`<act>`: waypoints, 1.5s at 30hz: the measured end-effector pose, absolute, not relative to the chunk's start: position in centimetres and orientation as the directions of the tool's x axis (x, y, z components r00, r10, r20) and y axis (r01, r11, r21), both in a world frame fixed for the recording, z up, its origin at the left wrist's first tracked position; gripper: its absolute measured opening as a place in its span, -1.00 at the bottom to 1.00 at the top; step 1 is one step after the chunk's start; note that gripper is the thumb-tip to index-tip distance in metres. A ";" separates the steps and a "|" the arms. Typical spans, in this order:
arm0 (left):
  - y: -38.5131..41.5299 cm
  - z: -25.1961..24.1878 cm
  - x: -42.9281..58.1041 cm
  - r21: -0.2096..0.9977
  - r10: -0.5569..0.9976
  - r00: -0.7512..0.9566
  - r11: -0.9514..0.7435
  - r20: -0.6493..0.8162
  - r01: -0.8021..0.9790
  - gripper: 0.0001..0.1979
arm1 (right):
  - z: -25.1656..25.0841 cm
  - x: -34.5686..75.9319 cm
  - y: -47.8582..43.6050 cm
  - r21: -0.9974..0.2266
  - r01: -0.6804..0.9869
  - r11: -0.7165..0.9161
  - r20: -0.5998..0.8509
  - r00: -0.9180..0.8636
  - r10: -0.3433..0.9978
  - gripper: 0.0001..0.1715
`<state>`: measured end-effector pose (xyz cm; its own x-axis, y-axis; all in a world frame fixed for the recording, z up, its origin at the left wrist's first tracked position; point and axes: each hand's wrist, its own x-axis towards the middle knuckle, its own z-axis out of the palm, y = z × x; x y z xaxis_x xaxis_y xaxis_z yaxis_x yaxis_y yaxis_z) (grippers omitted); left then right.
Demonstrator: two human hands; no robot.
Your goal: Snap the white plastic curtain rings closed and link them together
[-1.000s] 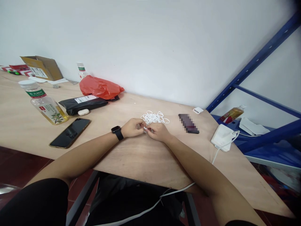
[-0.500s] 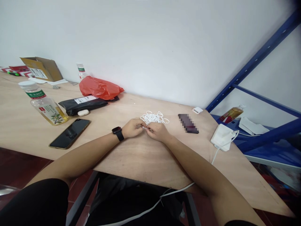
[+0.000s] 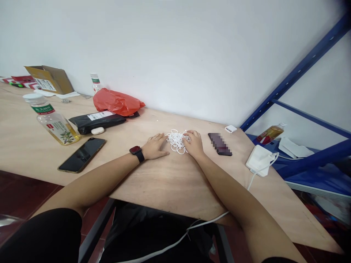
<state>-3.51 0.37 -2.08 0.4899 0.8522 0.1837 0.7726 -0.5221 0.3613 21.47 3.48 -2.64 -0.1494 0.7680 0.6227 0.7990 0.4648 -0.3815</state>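
Note:
A small heap of white looped pieces (image 3: 176,140) lies on the wooden table (image 3: 170,179) between my hands. My left hand (image 3: 155,147), with a black watch on its wrist, rests flat on the table, fingers stretched toward the heap's left edge. My right hand (image 3: 194,143) lies against the heap's right side with its fingers curled onto the white pieces. Whether it grips any of them cannot be made out.
A dark phone (image 3: 219,143) lies right of the heap and another phone (image 3: 81,154) to the left. A tea bottle (image 3: 53,121), black parcel (image 3: 95,121), red bag (image 3: 116,102) and cardboard box (image 3: 49,79) stand left. A white charger (image 3: 259,159) with cable sits near blue shelving (image 3: 307,109).
Both hands left the small white piece they pinched together in front of the heap and moved forward; the left now lies flat, the right rests on the heap.

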 end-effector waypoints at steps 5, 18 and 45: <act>0.0 -1.8 -3.3 0.344 0.845 0.514 -0.531 0.147 0.774 0.06 | -3.0 21.2 3.3 -0.354 0.780 0.516 0.425 -0.357 0.832 -0.45; 0.2 -2.1 -3.2 0.308 0.818 0.557 -0.572 0.143 0.760 0.09 | -1.9 19.2 1.0 -0.289 0.685 0.669 0.175 -0.650 0.740 -0.12; 0.2 -1.8 -3.1 0.325 0.891 0.437 -0.452 0.121 0.831 -0.14 | -2.4 20.3 2.5 -0.271 0.729 0.628 0.617 -0.369 0.695 -0.81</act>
<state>-3.14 0.24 -1.83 0.4372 0.8912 0.1212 0.8309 -0.4518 0.3248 20.31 2.55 -2.39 -0.3690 0.6950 0.6171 0.7292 0.6281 -0.2715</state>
